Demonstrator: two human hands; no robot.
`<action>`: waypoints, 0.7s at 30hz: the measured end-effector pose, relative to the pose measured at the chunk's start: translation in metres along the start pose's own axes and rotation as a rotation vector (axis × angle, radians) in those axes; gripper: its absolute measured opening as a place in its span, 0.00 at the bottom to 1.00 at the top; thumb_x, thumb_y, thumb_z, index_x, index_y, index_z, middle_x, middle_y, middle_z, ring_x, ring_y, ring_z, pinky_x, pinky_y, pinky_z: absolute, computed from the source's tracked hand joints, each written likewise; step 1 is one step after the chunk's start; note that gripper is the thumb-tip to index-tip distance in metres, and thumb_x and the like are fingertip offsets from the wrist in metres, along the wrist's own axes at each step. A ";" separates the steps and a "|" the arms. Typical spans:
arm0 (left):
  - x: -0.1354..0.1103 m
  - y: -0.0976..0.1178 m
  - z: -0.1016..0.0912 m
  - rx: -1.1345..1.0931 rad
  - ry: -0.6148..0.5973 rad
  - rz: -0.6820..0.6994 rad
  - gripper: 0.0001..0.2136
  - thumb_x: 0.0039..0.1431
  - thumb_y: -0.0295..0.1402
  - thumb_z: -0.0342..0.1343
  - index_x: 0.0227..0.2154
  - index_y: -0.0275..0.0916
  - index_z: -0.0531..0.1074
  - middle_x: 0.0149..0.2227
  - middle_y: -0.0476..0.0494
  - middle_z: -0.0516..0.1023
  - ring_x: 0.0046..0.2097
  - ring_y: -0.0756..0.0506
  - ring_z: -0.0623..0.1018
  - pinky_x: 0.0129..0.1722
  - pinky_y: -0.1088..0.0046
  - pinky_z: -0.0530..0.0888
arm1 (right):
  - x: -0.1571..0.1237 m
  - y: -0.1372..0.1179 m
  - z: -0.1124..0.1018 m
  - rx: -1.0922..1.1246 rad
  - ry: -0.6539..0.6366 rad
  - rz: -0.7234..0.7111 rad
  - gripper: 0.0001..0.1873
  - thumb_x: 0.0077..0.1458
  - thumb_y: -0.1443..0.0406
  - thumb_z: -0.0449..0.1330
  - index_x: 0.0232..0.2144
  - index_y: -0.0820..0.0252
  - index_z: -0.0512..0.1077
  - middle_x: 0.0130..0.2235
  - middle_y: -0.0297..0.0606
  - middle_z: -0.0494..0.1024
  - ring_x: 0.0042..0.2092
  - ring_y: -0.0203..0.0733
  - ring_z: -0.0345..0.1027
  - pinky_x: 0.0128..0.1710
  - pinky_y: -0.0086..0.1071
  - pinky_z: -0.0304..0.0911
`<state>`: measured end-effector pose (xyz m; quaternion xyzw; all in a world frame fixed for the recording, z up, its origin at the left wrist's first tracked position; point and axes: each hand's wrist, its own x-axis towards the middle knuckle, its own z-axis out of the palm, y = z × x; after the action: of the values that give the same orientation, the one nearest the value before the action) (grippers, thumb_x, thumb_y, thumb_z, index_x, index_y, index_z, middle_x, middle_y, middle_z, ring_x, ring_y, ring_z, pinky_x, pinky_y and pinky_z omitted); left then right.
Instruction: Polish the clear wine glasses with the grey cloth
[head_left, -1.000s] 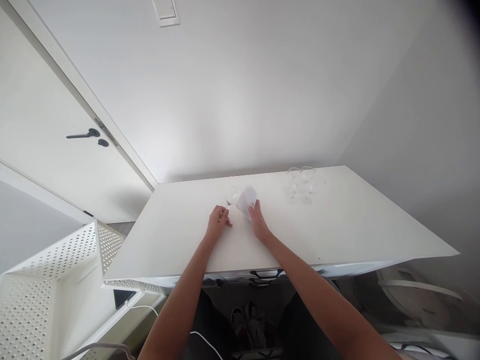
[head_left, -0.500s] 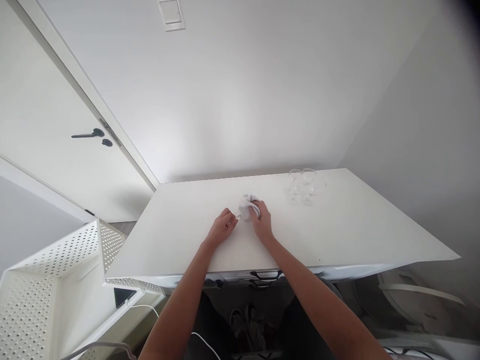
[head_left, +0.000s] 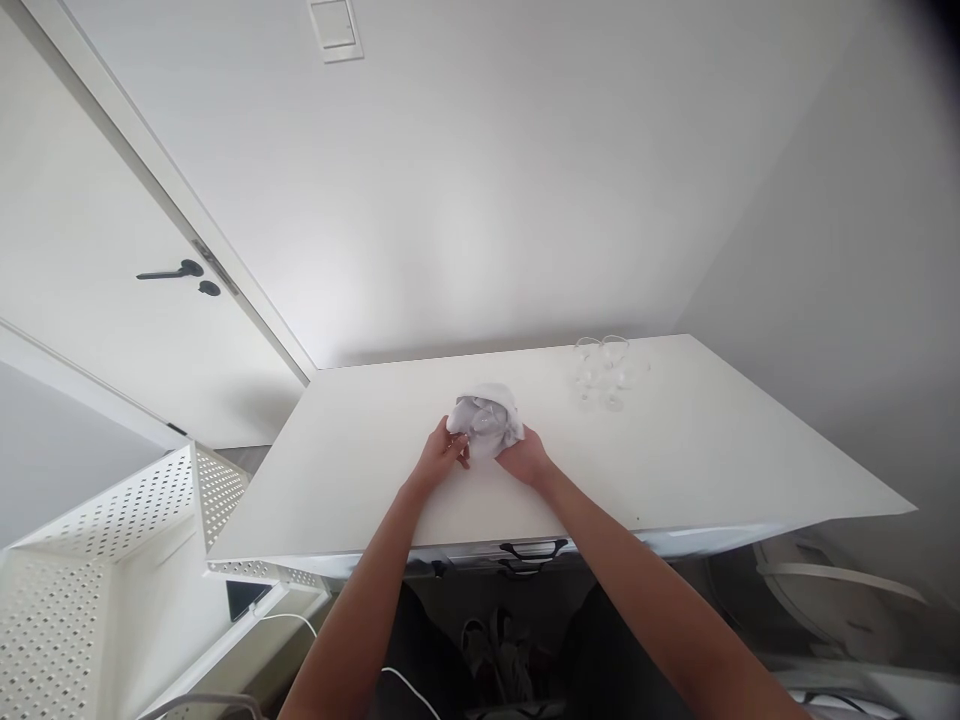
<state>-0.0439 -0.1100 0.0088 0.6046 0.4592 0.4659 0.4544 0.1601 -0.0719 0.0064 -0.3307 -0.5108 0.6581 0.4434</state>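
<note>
Over the white cabinet top, a clear stemmed glass point(head_left: 487, 420) lies partly wrapped in a white cloth point(head_left: 501, 393). The cloth spreads around the bowl, which shows through the middle. My left hand point(head_left: 439, 455) is closed at the left side, its fingers on the glass's stem and the cloth's left edge. My right hand point(head_left: 528, 458) grips the right side of the cloth, with some fingers hidden beneath it. Cloth and fingers cover much of the stem and base.
Several clear stemmed glasses point(head_left: 604, 372) stand at the back right of the white cabinet top point(head_left: 720, 450). A wall rises behind. A door with a dark handle point(head_left: 171, 270) is at left, above a white perforated shelf unit point(head_left: 150, 500). Black drawer handles point(head_left: 534, 549) project below the front edge.
The cloth was bunched in my right hand and is now spread open around the glass. My left hand has moved slightly left and its fingers now also touch the cloth.
</note>
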 end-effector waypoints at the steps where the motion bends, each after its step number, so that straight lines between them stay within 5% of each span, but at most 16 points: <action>1: 0.000 -0.001 0.000 -0.021 0.008 -0.008 0.21 0.64 0.51 0.55 0.49 0.39 0.65 0.39 0.43 0.72 0.34 0.47 0.76 0.28 0.68 0.79 | -0.001 0.000 0.003 0.020 -0.032 0.005 0.23 0.55 0.49 0.63 0.48 0.53 0.76 0.43 0.44 0.79 0.48 0.55 0.69 0.44 0.48 0.68; 6: -0.001 -0.003 -0.001 0.067 0.018 0.025 0.21 0.64 0.50 0.54 0.49 0.37 0.69 0.41 0.38 0.76 0.38 0.44 0.77 0.34 0.68 0.77 | 0.001 0.002 0.020 0.012 -0.249 -0.036 0.26 0.60 0.44 0.59 0.51 0.53 0.74 0.45 0.43 0.78 0.48 0.50 0.70 0.49 0.46 0.67; 12: -0.001 -0.003 0.002 0.240 -0.085 0.003 0.18 0.59 0.47 0.62 0.41 0.37 0.73 0.39 0.38 0.77 0.40 0.41 0.77 0.38 0.65 0.75 | 0.010 0.006 0.018 -0.223 -0.210 -0.175 0.28 0.59 0.43 0.60 0.47 0.60 0.75 0.40 0.41 0.78 0.43 0.48 0.69 0.47 0.42 0.64; 16: -0.003 0.001 0.000 0.210 0.033 0.033 0.27 0.54 0.49 0.66 0.49 0.37 0.70 0.48 0.34 0.76 0.49 0.37 0.76 0.46 0.61 0.75 | 0.012 0.006 0.016 -0.252 -0.217 -0.139 0.30 0.58 0.40 0.59 0.41 0.61 0.75 0.35 0.39 0.76 0.38 0.45 0.67 0.41 0.37 0.62; 21: -0.007 0.019 -0.002 -0.014 0.128 0.206 0.37 0.59 0.51 0.61 0.65 0.44 0.55 0.61 0.31 0.68 0.56 0.38 0.74 0.53 0.60 0.74 | 0.010 0.006 0.016 -0.303 -0.216 -0.069 0.32 0.58 0.37 0.55 0.32 0.61 0.72 0.27 0.34 0.68 0.29 0.37 0.58 0.32 0.32 0.54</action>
<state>-0.0445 -0.1196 0.0262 0.6145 0.4197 0.5508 0.3781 0.1404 -0.0694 0.0049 -0.3032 -0.6598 0.5898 0.3534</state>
